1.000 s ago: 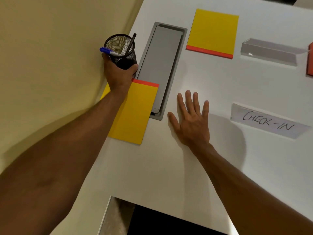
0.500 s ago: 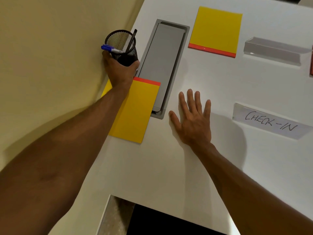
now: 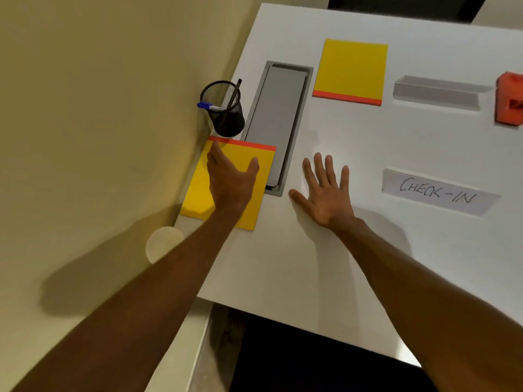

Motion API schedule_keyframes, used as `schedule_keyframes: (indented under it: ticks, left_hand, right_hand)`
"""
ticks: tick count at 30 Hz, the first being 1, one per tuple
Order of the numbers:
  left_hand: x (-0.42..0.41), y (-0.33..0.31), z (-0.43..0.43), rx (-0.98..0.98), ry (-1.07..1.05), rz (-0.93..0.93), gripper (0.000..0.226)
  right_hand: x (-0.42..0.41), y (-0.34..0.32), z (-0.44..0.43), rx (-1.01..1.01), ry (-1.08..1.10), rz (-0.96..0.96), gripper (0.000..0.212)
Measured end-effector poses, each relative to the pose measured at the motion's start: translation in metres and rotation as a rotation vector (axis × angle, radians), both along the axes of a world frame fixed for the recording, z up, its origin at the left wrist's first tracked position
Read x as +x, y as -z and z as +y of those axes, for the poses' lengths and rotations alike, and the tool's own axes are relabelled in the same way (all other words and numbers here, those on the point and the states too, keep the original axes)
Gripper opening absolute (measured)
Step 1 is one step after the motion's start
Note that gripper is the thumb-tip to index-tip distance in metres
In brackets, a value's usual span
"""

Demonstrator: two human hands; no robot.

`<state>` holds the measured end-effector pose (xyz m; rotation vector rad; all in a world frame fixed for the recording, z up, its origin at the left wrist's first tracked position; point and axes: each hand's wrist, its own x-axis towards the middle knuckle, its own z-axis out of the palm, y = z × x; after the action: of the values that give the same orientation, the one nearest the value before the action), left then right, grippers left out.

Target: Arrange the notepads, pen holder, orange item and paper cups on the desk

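Observation:
A black mesh pen holder [image 3: 226,114] with a blue marker and a dark pen stands at the desk's left edge against the wall. Just below it lies a yellow notepad [image 3: 198,193] with a red strip on top. My left hand [image 3: 229,176] hovers over that notepad, fingers apart, holding nothing. My right hand [image 3: 325,190] lies flat and spread on the white desk [image 3: 311,264]. A second yellow notepad [image 3: 351,70] lies farther back. An orange item [image 3: 509,101] sits at the right edge. No paper cups are visible.
A grey recessed cable tray [image 3: 274,120] runs between the pen holder and the far notepad. A clear sign holder [image 3: 437,91] and a "CHECK-IN" sign [image 3: 437,192] lie to the right. The beige wall [image 3: 99,108] borders the desk's left side.
My left hand has let go of the pen holder and drawn back over the near notepad. The pen holder now stands alone. My right hand has stayed flat on the desk.

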<state>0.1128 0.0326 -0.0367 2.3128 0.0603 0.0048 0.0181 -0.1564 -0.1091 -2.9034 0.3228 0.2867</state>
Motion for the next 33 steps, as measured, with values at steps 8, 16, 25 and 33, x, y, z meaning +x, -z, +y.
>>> schedule_keyframes:
  ticks: [8, 16, 25, 33]
  left_hand:
    - [-0.067, -0.038, 0.006, 0.472, 0.498, -0.021, 0.077]
    - [-0.148, -0.086, -0.018, 0.591, 0.747, -0.100, 0.077]
    - [-0.256, -0.145, -0.089, 0.535, 1.015, -0.178, 0.081]
    - [-0.414, -0.199, -0.181, 0.431, 1.225, -0.407, 0.082]
  right_hand:
    - [-0.041, -0.053, -0.003, 0.153, -0.035, 0.276, 0.076]
    - [-0.160, -0.136, -0.001, 0.206, 0.061, 0.055, 0.073]
    - [-0.324, -0.207, -0.076, 0.019, 0.287, -0.030, 0.072]
    - [-0.504, -0.264, -0.124, 0.031, 0.568, -0.154, 0.069]
